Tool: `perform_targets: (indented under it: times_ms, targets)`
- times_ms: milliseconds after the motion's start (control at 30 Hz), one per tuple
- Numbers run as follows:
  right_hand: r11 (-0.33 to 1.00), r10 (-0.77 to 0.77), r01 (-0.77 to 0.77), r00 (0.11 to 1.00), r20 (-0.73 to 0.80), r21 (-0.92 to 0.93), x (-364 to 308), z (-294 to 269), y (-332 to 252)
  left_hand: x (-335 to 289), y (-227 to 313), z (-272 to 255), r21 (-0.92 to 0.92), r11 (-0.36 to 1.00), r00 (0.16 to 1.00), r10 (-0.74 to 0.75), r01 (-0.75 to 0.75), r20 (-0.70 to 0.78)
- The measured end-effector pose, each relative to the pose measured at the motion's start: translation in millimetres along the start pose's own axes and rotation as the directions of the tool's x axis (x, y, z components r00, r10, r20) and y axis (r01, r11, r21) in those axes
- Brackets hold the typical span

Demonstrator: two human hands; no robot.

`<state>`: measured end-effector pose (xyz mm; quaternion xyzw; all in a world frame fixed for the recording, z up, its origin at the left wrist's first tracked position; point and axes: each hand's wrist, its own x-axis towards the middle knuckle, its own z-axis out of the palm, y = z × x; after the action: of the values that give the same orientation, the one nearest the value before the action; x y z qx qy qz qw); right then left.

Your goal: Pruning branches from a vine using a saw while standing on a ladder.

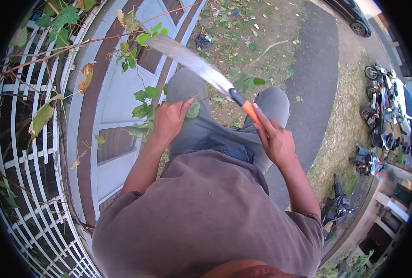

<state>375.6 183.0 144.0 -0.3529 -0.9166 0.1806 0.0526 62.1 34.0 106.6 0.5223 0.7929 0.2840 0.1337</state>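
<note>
My right hand (279, 143) is wrapped round the orange and black handle of a machete (194, 63). Its long, broad, shiny blade slants up and to the left, with the far end beside the leaves of a hanging vine (131, 54). My left hand (170, 116) is closed in a pinch on a thin green vine stem, above my left thigh. Green leaves (143, 107) hang next to that hand, and a cut-looking sprig (247, 82) shows beyond the blade, above the gap between my knees.
At the left runs a white lattice (30, 157) beside a white and brown panelled wall (120, 104), with a long reddish vine stem across them. Leaf-strewn ground (243, 41) lies ahead. A dark paved strip (313, 69), parked motorcycles (377, 102) and a dark car (352, 16) are at the right.
</note>
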Motion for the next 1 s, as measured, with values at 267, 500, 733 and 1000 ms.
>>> perform_targets:
  times_ms: [267,500,733,1000]
  targets:
    - [0.975,0.004,-0.01,1.0,-0.027,-0.222,-3.0,5.8,69.3,-2.0,-5.3,-11.2,0.055,0.995,0.997,0.081,-0.08,-0.017]
    - [0.978,-0.121,0.112,0.992,-0.044,-0.175,1.8,-9.4,3.7,11.0,13.4,4.9,-0.046,0.988,0.986,0.143,-0.147,-0.087]
    - [0.946,-0.066,0.063,0.998,0.001,-0.319,-4.4,2.2,86.4,-10.3,-7.8,-5.7,-0.111,0.993,0.999,0.051,-0.05,0.006]
    - [0.965,-0.227,0.204,0.964,-0.135,-0.164,11.6,-8.4,9.7,5.2,10.9,-3.3,-0.166,0.982,0.992,0.075,-0.091,-0.099]
